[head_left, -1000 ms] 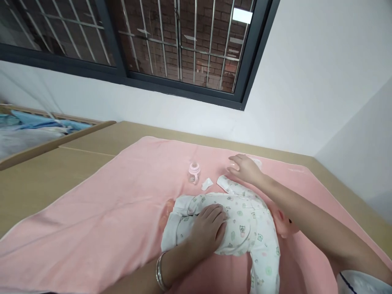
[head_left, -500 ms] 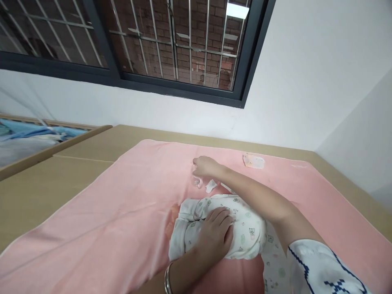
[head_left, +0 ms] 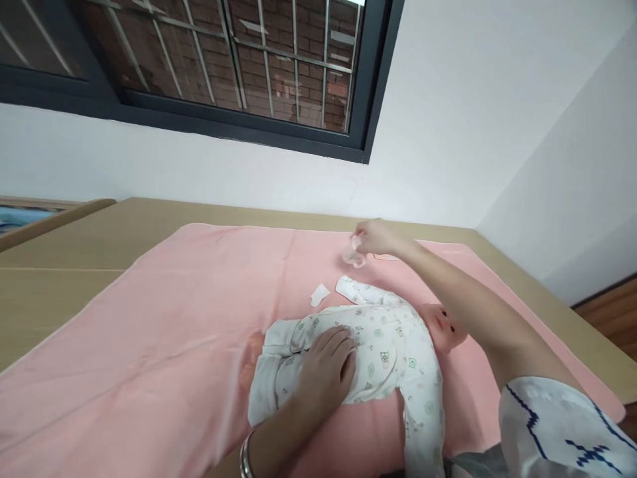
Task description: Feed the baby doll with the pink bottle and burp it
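While a bit of blue fabric (head_left: 24, 218) shows at the far left beyond a wooden ledge (head_left: 60, 221), a pink blanket (head_left: 164, 299) spreads across the wooden surface (head_left: 134, 222) toward the right. The left wrist wears a silvery bracelet (head_left: 245, 457), and beyond it the left hand (head_left: 326, 365) lies palm down on a doll (head_left: 381, 345), fingers extended side by side, resting on it without gripping. The doll lies on the blanket in white printed clothes, feet to the left, head to the right. A white scrap (head_left: 319, 295) sits just beside its far arm. Farther right, the right hand (head_left: 377, 237) pinches a pink-handled bottle (head_left: 354, 253) near the blanket's far edge; whether the bottle touches the cloth, I cannot tell. A flat packet (head_left: 385, 257) shows partly beneath that hand. Rightmost come the forearm, crossing near the doll's head, and a white sleeve (head_left: 557, 425) with dark blue stitching.
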`<state>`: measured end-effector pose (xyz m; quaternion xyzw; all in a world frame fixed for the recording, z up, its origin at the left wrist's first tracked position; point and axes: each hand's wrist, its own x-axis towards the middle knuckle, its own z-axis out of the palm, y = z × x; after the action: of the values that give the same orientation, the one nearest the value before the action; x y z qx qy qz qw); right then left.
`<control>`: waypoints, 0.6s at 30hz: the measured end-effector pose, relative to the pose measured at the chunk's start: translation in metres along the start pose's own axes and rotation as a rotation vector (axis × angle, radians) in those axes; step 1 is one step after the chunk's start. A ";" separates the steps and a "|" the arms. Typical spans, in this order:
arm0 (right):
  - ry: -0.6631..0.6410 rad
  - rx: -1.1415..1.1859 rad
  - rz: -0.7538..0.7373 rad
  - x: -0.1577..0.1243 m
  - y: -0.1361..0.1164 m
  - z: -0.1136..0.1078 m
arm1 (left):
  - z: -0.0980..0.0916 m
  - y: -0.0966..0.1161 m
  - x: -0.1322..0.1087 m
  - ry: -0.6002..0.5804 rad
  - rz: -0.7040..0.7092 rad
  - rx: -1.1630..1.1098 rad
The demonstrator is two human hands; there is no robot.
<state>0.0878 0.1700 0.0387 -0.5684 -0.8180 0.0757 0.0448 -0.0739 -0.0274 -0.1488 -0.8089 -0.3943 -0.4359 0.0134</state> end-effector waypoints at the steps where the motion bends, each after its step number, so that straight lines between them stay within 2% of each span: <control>1: -0.039 0.003 0.100 -0.006 0.020 -0.006 | 0.000 0.000 0.000 0.002 0.002 0.003; 2: -0.100 -0.007 0.188 -0.013 0.038 -0.010 | 0.001 0.000 0.000 0.004 0.004 0.007; 5: -0.159 -0.040 0.293 -0.037 0.086 -0.011 | 0.001 0.000 0.001 0.016 0.019 0.023; 8: -0.221 -0.052 0.376 -0.057 0.116 -0.001 | 0.001 0.000 0.001 0.030 0.037 0.044; 13: -0.288 -0.025 0.435 -0.063 0.141 0.020 | 0.000 -0.002 0.002 0.030 0.064 0.066; 18: -0.314 -0.009 0.394 -0.059 0.145 0.026 | -0.004 -0.002 0.004 0.006 0.075 0.074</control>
<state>0.2379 0.1629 -0.0115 -0.6983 -0.6888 0.1664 -0.1009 -0.0766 -0.0248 -0.1441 -0.8208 -0.3794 -0.4227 0.0609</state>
